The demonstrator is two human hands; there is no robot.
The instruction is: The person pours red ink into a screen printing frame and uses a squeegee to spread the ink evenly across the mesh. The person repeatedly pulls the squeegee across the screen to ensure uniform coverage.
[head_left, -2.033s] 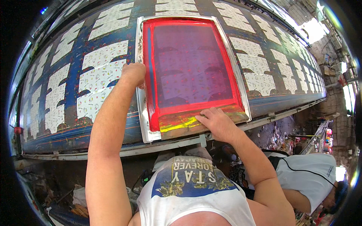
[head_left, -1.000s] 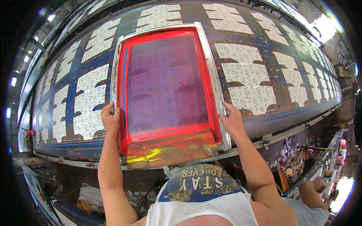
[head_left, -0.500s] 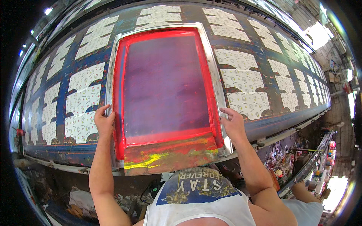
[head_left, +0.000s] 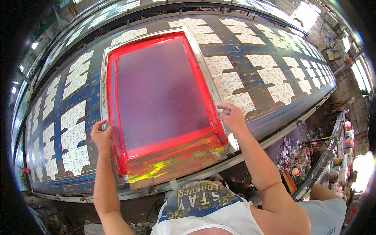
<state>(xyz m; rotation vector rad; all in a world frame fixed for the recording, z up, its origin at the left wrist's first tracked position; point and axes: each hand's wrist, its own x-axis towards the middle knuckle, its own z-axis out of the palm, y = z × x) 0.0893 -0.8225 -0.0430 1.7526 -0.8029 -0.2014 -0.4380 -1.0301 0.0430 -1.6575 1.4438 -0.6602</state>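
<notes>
I am holding the red-edged printing screen by its metal frame: my left hand is grasping the left rail with fingers curled over it, and my right hand is gripping the right rail. The screen is lying flat on the long blue worktop, among rows of white patterned cloth pieces. Yellow and red ink is smearing its near edge.

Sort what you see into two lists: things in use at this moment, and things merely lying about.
In use:
- printing screen frame, gripped at both side rails
- left hand
- right hand
- long printing table
- patterned fabric pieces

Lying about:
- bottles and jars on a side shelf
- scraps on the floor
</notes>
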